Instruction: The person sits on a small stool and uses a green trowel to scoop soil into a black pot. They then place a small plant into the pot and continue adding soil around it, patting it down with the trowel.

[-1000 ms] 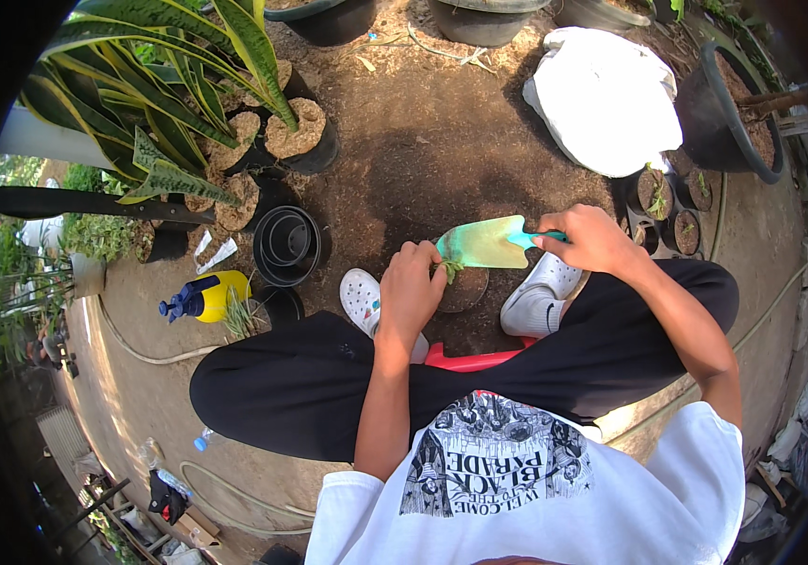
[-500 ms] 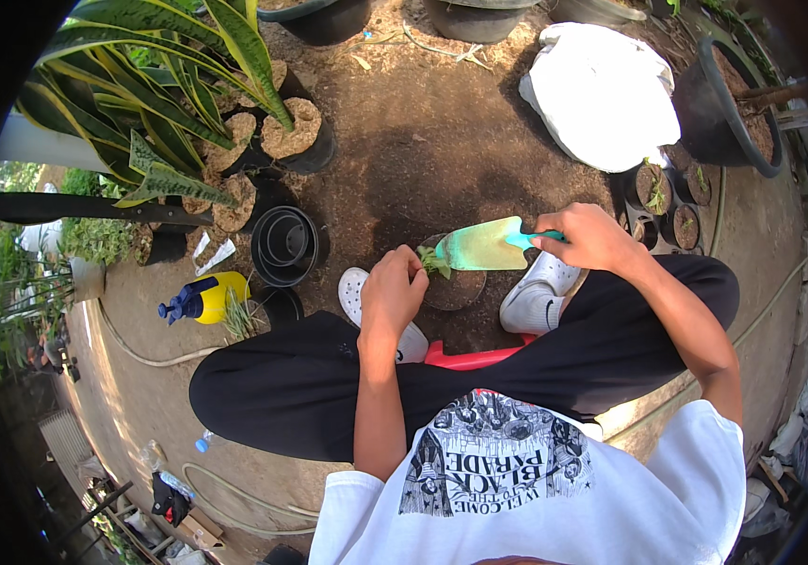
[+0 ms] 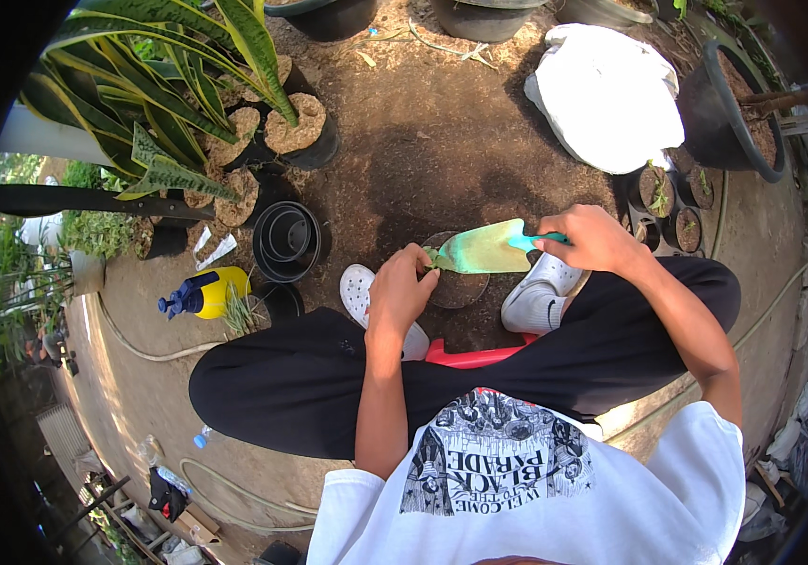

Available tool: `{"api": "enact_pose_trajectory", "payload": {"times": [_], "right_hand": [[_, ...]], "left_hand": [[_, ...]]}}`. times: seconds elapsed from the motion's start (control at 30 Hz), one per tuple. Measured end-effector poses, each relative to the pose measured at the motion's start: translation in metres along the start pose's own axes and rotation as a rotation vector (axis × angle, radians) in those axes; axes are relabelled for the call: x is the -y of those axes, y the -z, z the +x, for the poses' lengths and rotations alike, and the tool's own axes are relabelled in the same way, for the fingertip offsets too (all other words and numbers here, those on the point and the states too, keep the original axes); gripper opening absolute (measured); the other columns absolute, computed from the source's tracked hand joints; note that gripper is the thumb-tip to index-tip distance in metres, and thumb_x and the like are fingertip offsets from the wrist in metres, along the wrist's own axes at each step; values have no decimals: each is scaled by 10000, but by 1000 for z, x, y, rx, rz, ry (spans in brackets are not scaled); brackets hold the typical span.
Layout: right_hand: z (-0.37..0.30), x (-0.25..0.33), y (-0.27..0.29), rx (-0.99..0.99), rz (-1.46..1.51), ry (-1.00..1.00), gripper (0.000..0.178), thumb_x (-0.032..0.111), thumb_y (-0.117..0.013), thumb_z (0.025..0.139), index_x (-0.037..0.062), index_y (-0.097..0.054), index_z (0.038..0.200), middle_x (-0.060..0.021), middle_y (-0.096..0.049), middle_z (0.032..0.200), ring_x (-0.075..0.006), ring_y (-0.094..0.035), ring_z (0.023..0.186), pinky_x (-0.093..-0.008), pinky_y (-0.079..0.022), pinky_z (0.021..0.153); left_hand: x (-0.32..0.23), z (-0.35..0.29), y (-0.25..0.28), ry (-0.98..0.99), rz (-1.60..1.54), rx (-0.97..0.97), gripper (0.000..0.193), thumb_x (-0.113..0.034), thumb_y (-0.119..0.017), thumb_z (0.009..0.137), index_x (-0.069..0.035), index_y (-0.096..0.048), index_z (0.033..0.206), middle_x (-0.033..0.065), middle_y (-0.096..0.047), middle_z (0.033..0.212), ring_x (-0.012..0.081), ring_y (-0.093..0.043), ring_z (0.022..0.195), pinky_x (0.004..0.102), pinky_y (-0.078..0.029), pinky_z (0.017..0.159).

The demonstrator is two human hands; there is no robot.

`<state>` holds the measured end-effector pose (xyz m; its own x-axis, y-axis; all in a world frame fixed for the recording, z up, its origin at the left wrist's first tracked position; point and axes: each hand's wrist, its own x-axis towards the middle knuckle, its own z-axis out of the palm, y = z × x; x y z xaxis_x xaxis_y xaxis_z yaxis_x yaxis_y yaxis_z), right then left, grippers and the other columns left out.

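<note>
My right hand (image 3: 589,239) is closed round the turquoise handle of a hand trowel (image 3: 484,248). Its worn, yellowish-green blade points left over a round pot of soil (image 3: 459,290) between my feet. Beside the blade's tip, my left hand (image 3: 401,290) pinches a small green plant (image 3: 435,259) at the pot's left side. The fingertips partly cover the leaves, and the blade hides much of the pot's far part.
Nested black pots (image 3: 287,241) and a yellow spray bottle (image 3: 208,293) stand left. Potted snake plants (image 3: 302,127) are at the far left. A white sack (image 3: 606,99) lies far right, near small potted seedlings (image 3: 653,191). I sit on a red stool (image 3: 470,359).
My left hand has shifted slightly right, and its fingers have moved on the plant. The trowel stays almost where it was, with its blade a touch lower.
</note>
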<state>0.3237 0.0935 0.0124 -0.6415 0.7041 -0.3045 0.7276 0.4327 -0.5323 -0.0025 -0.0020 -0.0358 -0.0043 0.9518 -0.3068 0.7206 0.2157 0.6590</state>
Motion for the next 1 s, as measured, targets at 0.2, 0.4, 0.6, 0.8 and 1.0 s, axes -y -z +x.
{"api": "enact_pose_trajectory", "payload": {"times": [0.2,0.4,0.6,0.8,1.0], "right_hand": [[0,-5,2,11,-14,17,230,305,-716,955,89,-785,996,-207,-632,643,-434,-668,670,-535,-501,650],[-2,1,11,46,-26,-16,236,309,-713,961,84,-779,988,-207,-648,664,-431,-679,694,-530,-510,661],[-2,0,10,33,-17,4,237,303,-708,966,77,-775,986,-204,-658,682,-428,-681,705,-527,-510,662],[-3,-1,9,23,-12,11,245,306,-706,965,72,-775,991,-205,-649,670,-429,-673,689,-528,-500,653],[-2,0,10,43,-11,-23,244,305,-709,959,77,-780,1006,-203,-641,652,-430,-669,673,-529,-499,652]], "left_hand": [[-3,4,2,-8,-91,-11,204,-124,-797,882,-11,-667,993,136,-753,953,209,-681,718,371,-531,698],[-12,5,6,-17,-290,30,194,-73,-785,888,-22,-657,1025,69,-714,935,124,-641,732,314,-522,693],[-7,5,6,-6,-439,179,228,-45,-764,913,-43,-653,1112,29,-702,973,124,-646,871,300,-535,773],[-4,3,5,-4,-420,219,232,-54,-735,932,-43,-657,1150,47,-702,993,146,-652,896,312,-539,800],[4,0,2,-142,-35,-1,233,-76,-695,923,-45,-686,1154,114,-681,1011,253,-669,901,368,-545,821]]}}
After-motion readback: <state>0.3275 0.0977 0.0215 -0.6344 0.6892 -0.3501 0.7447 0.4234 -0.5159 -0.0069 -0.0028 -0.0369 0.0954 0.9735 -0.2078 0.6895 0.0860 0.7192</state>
